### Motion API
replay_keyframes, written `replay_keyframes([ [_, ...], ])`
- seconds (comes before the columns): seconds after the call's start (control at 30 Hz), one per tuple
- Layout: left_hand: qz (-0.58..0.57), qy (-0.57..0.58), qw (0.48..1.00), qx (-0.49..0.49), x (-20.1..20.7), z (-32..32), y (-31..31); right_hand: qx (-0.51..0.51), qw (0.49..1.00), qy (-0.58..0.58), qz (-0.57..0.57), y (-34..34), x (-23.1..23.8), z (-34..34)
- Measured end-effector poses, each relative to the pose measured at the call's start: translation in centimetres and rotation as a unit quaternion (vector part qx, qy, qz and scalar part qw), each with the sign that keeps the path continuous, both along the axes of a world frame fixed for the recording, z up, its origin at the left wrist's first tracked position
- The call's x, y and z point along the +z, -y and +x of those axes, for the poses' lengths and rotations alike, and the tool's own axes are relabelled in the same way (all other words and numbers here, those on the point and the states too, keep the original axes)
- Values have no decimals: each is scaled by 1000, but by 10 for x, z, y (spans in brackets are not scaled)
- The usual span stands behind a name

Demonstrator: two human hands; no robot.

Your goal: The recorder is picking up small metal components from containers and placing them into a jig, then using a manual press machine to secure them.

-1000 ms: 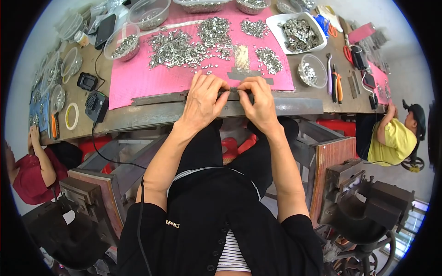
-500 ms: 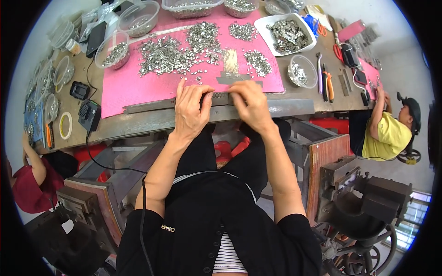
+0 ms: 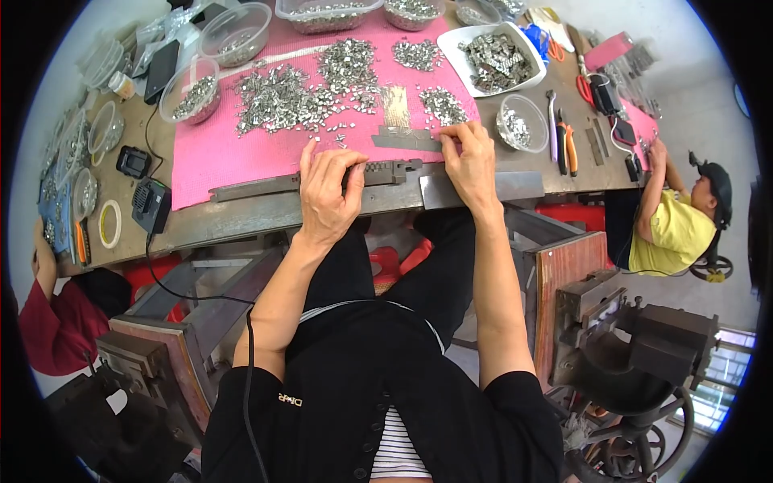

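A long, narrow metal bar (image 3: pixel 258 190) with a notched right end lies along the table's front edge. My left hand (image 3: pixel 328 195) is closed over it, thumb on the near side and fingers on the far side. Small metal pieces appear to sit in a row along the bar, right of my left thumb. My right hand (image 3: pixel 472 165) is off the bar, its fingers curled together at the near edge of a small pile of shiny metal pieces (image 3: pixel 443 105). What its fingertips hold, if anything, is too small to make out. A grey strip (image 3: pixel 405 139) lies beside them on the pink mat (image 3: pixel 201 165).
Larger heaps of metal pieces (image 3: pixel 278 101) cover the mat. Plastic tubs (image 3: pixel 190 113) and a white tray (image 3: pixel 459 60) stand around it. Pliers (image 3: pixel 570 149) lie to the right. A flat metal plate (image 3: pixel 519 185) lines the front edge. Co-workers sit on both sides.
My right hand has moved from the bar to the right, up to the small pile's edge. The bar's right end is now uncovered. My left hand stays on the bar.
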State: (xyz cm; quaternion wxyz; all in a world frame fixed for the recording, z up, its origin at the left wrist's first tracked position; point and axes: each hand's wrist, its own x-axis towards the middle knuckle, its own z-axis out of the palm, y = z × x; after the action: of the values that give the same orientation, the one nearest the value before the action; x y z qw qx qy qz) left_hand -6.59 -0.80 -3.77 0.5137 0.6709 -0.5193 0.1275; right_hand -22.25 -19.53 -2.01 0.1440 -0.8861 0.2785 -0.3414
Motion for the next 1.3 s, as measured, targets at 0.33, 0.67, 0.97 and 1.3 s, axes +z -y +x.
replay_keyframes([
  [0.33, -8, 5, 1000, 2, 0, -1, 1, -54, 996, -53, -52, -9, -1, 10],
  [0.67, -33, -11, 999, -2, -2, -1, -2, 191, 980, 21, 47, -63, 20, 27],
  [0.97, -45, -33, 998, -8, -1, 1, -4, 202, 979, 9, 38, -68, 10, 33],
  [1.3, 188, 26, 978, 88, 9, 66, -43, 157, 985, 42, 48, -74, 1, 31],
])
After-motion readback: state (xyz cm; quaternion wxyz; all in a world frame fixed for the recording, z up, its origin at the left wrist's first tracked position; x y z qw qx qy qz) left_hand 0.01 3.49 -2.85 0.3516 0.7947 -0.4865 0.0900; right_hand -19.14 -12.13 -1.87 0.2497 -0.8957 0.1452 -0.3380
